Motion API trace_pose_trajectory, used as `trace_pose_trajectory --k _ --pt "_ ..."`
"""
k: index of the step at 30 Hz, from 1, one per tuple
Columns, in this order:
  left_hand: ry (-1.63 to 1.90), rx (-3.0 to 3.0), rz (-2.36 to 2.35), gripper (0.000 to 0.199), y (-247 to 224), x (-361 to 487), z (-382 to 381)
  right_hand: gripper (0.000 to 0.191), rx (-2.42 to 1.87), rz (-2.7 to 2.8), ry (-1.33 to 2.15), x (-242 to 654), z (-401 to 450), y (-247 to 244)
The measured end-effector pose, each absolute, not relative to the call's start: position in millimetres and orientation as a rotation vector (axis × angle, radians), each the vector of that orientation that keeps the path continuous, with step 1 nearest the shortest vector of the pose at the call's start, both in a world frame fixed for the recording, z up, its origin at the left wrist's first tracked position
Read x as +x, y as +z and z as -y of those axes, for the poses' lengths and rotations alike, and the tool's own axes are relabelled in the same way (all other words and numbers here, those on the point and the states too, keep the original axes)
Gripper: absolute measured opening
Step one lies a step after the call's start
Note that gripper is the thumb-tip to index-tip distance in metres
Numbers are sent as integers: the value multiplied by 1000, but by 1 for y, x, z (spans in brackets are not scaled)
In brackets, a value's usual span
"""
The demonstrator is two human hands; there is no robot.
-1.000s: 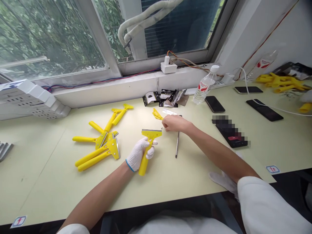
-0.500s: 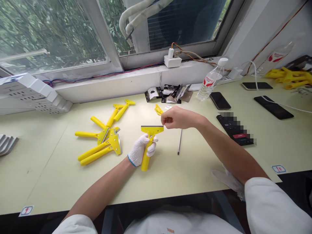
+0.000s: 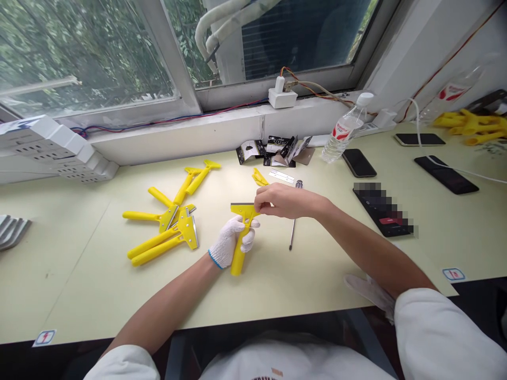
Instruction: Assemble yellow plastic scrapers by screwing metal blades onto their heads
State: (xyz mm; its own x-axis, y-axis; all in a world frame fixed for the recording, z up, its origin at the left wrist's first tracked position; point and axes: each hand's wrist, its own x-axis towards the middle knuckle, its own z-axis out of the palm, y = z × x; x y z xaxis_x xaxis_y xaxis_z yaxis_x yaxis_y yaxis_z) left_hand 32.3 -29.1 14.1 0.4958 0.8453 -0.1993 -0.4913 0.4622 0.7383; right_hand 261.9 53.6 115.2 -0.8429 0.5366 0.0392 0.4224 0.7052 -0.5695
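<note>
My left hand (image 3: 232,240), in a white knit glove, is wrapped round the handle of a yellow scraper (image 3: 238,256), whose blade edge points away from me. Bare, my right hand (image 3: 277,199) is closed at the right end of the scraper's head; whatever its fingertips pinch is too small to make out. Behind that hand lie a small yellow part (image 3: 259,177) and a white strip (image 3: 281,176). A screwdriver (image 3: 292,235) lies partly under the right wrist. Several more yellow scrapers (image 3: 164,248) are spread on the table to the left.
Black cards (image 3: 251,150) lie near the sill beside a water bottle (image 3: 344,132). Phones (image 3: 358,163) rest at the right. A white glove (image 3: 370,293) is by my right elbow. White boxes (image 3: 59,150) are stacked at the left on the table (image 3: 277,290).
My right hand has moved left and slightly down onto the right end of the scraper's head. The screwdriver's handle and more of the white strip now show. My left hand keeps its hold.
</note>
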Motion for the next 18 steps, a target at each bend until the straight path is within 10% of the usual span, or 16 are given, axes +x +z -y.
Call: trace_pose_trajectory --k 18 --pt "830 710 -634 32 13 31 29 16 -874 2649 889 258 -54 112"
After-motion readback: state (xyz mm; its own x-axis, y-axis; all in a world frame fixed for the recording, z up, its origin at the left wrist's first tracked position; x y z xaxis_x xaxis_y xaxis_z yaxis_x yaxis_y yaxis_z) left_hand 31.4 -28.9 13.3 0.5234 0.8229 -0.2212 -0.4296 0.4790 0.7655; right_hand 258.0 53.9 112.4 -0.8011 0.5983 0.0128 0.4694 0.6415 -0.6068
